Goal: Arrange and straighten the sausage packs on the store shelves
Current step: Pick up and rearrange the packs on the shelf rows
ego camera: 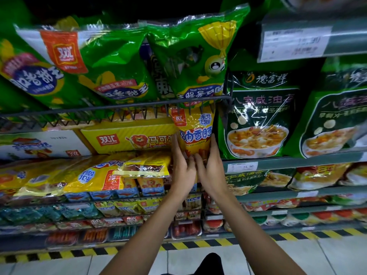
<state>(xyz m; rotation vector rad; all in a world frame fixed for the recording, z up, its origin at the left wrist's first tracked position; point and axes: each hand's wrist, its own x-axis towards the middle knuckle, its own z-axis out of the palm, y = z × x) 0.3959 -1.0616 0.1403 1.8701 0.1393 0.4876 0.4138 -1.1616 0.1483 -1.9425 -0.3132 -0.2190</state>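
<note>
A yellow chicken sausage pack (pixel 195 132) stands upright at the right end of the middle shelf, its top under the wire rail (pixel 119 108). My left hand (pixel 183 167) lies against its left edge and my right hand (pixel 211 165) against its right edge, fingers straight, pressing the pack between them. Left of it several yellow sausage packs (pixel 93 175) lie flat and overlapping, one (pixel 145 165) on top with its clear window showing. Green sausage packs (pixel 111 64) and one with a cartoon face (pixel 198 56) lean on the upper shelf.
A yellow carton with a lion (pixel 131 139) and a white carton (pixel 39 143) sit behind the flat packs. Green soup-mix bags (pixel 258 116) fill the right bay above a price tag (pixel 242 166). Lower shelves hold small packs. A black-and-yellow strip (pixel 198 244) edges the tiled floor.
</note>
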